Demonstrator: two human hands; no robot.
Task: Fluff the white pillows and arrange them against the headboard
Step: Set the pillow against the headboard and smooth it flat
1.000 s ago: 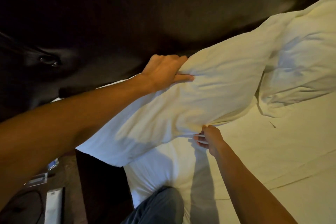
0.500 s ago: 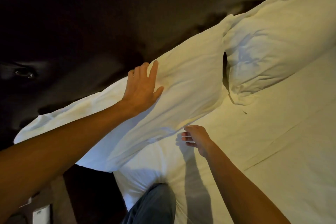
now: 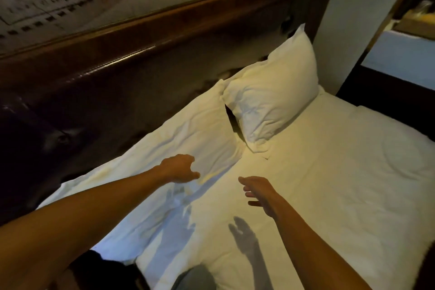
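Two white pillows lie at the head of the bed, and neither hand holds either one. The near pillow (image 3: 169,148) lies fairly flat just beyond the fingertips of the left hand (image 3: 180,168), its long axis running along the dark wooden headboard (image 3: 113,73), one end toward the left forearm and the other toward the far pillow (image 3: 270,99). Its far edge looks to be against the headboard base, though shadow hides the contact. The far pillow, well beyond both sets of fingers, is propped at a tilt with one corner pointing up the headboard; its near corner slightly overlaps the end of the near pillow.

The left fingers are loosely curled, thumb forward, pinching nothing (whether they graze the cloth I cannot tell). The right hand (image 3: 260,194) hovers over the white sheet (image 3: 329,172) with fingers spread and apart, its shadow separate from it, so it seems clear of the bed.

By my reading the placing is mostly done: both pillows are at the headboard. What likely remains is plumping the flatter near pillow and standing it up to match its neighbour.
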